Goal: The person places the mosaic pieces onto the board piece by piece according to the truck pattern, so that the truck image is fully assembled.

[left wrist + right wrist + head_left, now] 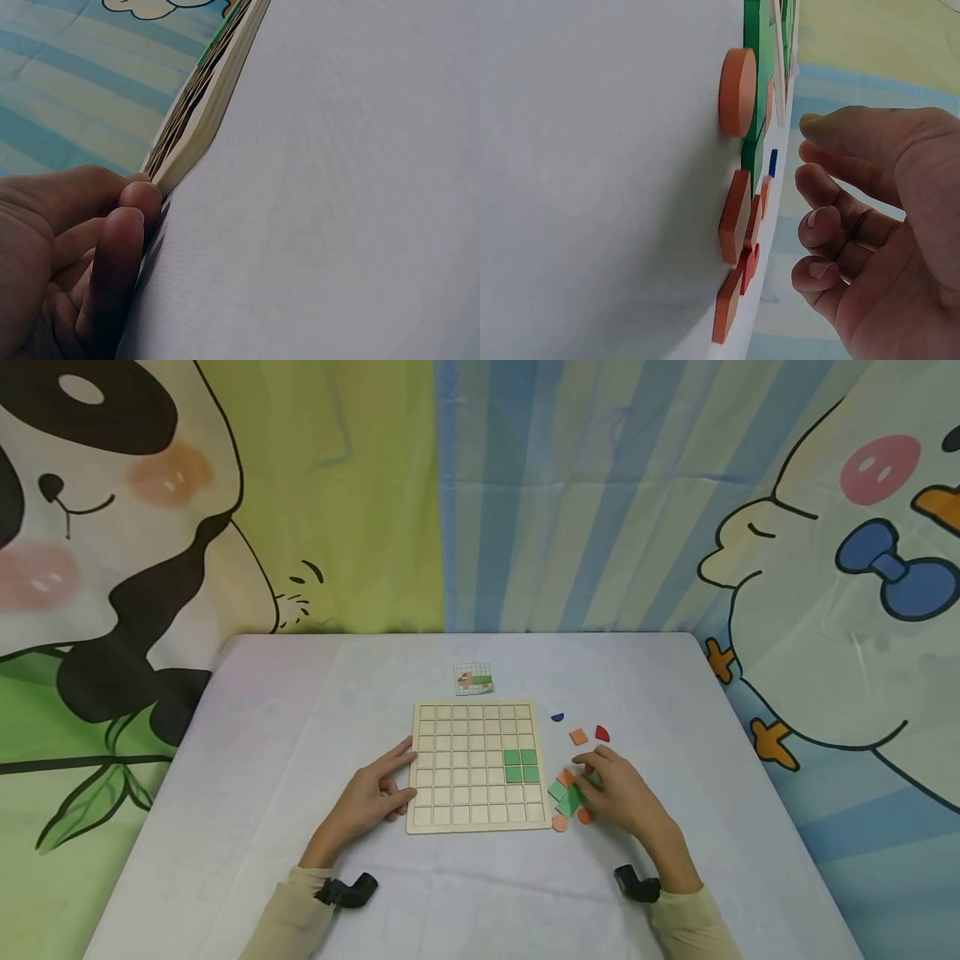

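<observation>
A wooden grid board [461, 760] lies flat on the white table, with several green squares [521, 766] set in its right part. Along its left edge rests my left hand [367, 793], index finger and thumb extended to touch the rim. In the left wrist view, fingertips of that hand [97, 240] meet the board's edge [199, 135]. My right hand [618, 789] hovers over loose pieces right of the board, partly hiding them. The right wrist view shows its fingers loosely bent around nothing, apart from an orange disc [737, 91] and green pieces [759, 97].
Behind the board lies a small picture card [473, 678]. A blue half-circle [557, 717], an orange square [578, 737] and a red quarter-circle [602, 733] lie scattered at the right. Printed curtains [570, 493] hang behind the table [360, 677].
</observation>
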Demonstrator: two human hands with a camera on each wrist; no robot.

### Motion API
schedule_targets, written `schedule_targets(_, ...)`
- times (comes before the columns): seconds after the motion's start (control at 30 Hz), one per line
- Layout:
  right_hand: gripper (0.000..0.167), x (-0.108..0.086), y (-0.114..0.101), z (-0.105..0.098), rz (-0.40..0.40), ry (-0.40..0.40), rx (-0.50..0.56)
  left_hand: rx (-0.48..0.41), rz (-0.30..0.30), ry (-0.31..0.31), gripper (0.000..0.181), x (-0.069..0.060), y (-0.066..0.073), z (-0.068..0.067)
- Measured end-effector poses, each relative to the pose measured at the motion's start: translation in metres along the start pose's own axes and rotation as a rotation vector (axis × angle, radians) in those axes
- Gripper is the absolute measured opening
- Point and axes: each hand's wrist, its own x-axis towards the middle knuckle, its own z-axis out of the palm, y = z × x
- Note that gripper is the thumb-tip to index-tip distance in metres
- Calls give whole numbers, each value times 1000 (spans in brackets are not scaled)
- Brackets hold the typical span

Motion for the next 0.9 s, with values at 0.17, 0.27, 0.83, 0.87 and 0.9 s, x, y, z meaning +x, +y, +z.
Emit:
schedule_targets(0.17,28,-5,6,-2,15,3,-11,-5,2,-2,72,0,0,0)
schedule_targets(0.27,28,-7,9,-3,32,-5,-21,-8,0,-4,73,0,0,0)
schedule_targets(0.83,34,-17,16,0,99,-56,-43,-3,10,-3,71,-1,3,-1)
schedule_targets(0.87,34,-17,17,0,98,-56,-45,-1,11,-3,71,-1,3,-1)
schedule_targets(0.9,34,-17,17,0,98,-55,-47,-1,12,-2,71,-1,3,-1)
